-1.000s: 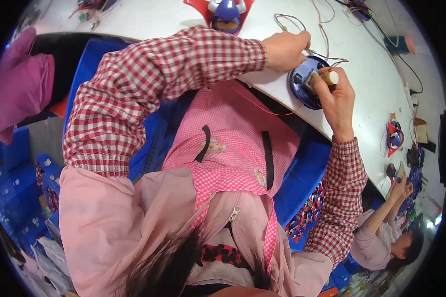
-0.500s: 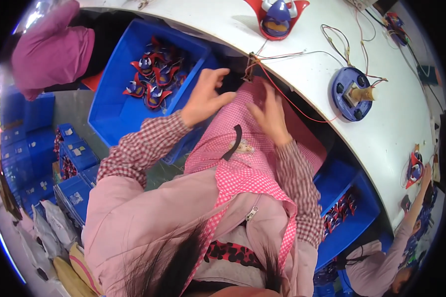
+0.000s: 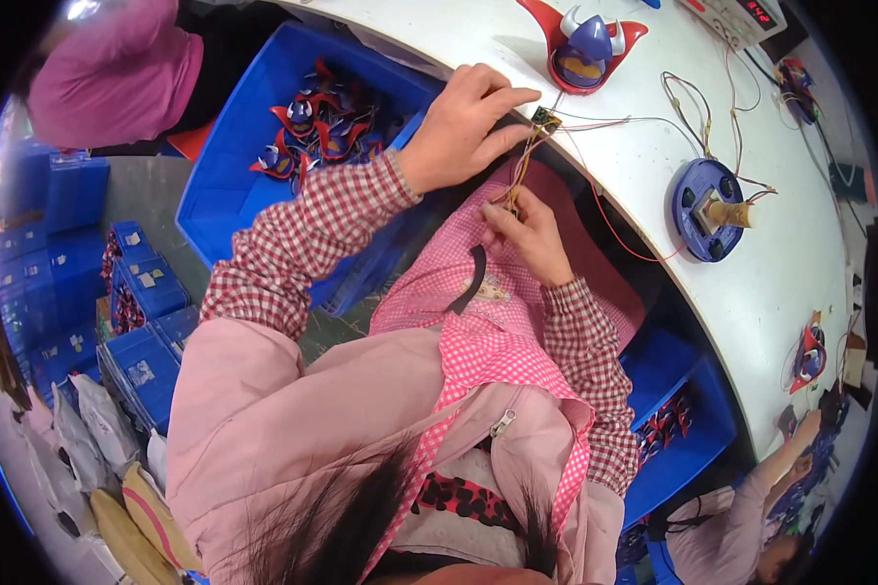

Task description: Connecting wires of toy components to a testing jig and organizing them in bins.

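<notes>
My left hand [image 3: 463,127] is over the table's edge, its thumb and forefinger apart and holding nothing. Just past those fingertips, a small circuit board [image 3: 544,119] sits at the edge with thin wires running from it. Lower, above my lap, my right hand [image 3: 529,239] pinches a bundle of thin wires [image 3: 523,166] that hangs from the board. Behind the board stands a purple toy head [image 3: 587,58] with white horns and a red collar. To the right, a round purple disc [image 3: 691,210] carries a tan cylinder and is joined to long wires.
A blue bin [image 3: 234,185] of similar toy heads stands at the left, and another blue bin [image 3: 698,453] at the lower right. On the white table [image 3: 741,322] lie loose wires and a device with a red display [image 3: 741,18]. People sit at both sides.
My left hand has moved up and right to the board. My right hand has closed on the wires, and the board now lies on the table's edge. The whole view has shifted slightly.
</notes>
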{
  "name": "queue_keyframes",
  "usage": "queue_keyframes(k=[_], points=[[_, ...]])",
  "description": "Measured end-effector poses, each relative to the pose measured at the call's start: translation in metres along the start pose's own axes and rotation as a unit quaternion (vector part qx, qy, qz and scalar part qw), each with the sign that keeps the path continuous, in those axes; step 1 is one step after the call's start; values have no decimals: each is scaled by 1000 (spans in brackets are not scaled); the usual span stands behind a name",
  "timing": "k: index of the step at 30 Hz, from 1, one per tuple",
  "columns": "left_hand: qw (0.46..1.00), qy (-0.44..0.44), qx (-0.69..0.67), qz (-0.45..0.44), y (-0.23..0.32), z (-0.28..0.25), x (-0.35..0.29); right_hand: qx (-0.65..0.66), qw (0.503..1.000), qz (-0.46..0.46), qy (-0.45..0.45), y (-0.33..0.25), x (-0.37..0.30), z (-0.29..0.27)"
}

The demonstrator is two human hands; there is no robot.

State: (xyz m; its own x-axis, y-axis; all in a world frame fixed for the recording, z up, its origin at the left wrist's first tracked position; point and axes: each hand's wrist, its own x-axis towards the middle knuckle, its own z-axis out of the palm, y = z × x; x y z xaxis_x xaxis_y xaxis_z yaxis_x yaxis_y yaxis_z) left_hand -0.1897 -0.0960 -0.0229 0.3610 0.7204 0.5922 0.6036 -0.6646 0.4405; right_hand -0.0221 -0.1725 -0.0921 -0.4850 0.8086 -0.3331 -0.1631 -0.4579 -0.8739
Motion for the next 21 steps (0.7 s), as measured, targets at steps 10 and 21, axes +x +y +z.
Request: queue_keyframes(k=[10,21], points=[[986,-137,-86,46,-20,16,33,85,995,21,-38,-10,-28,-6],[986,-13,-100,-134,29,-7,-5,331,940,12,-81,-23,-37,-9]])
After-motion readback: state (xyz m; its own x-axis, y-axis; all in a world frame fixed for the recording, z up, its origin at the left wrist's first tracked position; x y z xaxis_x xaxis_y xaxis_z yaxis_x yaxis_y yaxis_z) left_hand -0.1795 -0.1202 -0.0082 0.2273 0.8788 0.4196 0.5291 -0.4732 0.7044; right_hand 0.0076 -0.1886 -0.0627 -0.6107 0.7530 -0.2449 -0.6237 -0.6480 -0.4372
